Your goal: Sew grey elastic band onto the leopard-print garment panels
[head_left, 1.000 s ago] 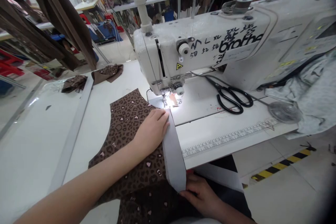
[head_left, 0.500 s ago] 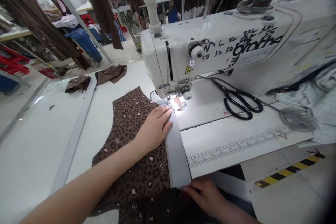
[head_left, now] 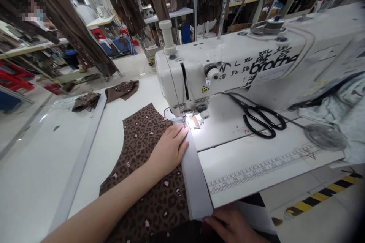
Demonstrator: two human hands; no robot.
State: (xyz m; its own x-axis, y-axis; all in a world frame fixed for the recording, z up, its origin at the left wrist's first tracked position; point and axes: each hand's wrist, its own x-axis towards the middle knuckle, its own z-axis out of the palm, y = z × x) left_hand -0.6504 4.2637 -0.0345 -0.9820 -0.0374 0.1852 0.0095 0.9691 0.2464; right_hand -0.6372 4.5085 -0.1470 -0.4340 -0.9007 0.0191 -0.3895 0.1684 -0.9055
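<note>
My left hand [head_left: 170,148] lies flat on the brown leopard-print fabric [head_left: 139,133], fingers stretched toward the lit needle area of the white sewing machine [head_left: 182,76]. Its fingertips press on the upper end of a grey strip [head_left: 195,174], which runs along the fabric's right edge. At the table's front edge, my right hand [head_left: 228,222] pinches the lower end of the strip between thumb and fingers. Part of that hand is in shadow. Dark fabric hangs beside it. The strip's upper end reaches the presser foot.
Black-handled scissors [head_left: 261,119] lie right of the needle, near a clear round object [head_left: 325,136] and pale patterned cloth [head_left: 342,110]. Brown scraps [head_left: 122,90] rest at the back left. A printed ruler [head_left: 262,169] follows the front edge. Brown garments hang behind.
The view has tilted up slightly, so the machine and table appear lower. Both hands keep nearly the same places on the strip and fabric.
</note>
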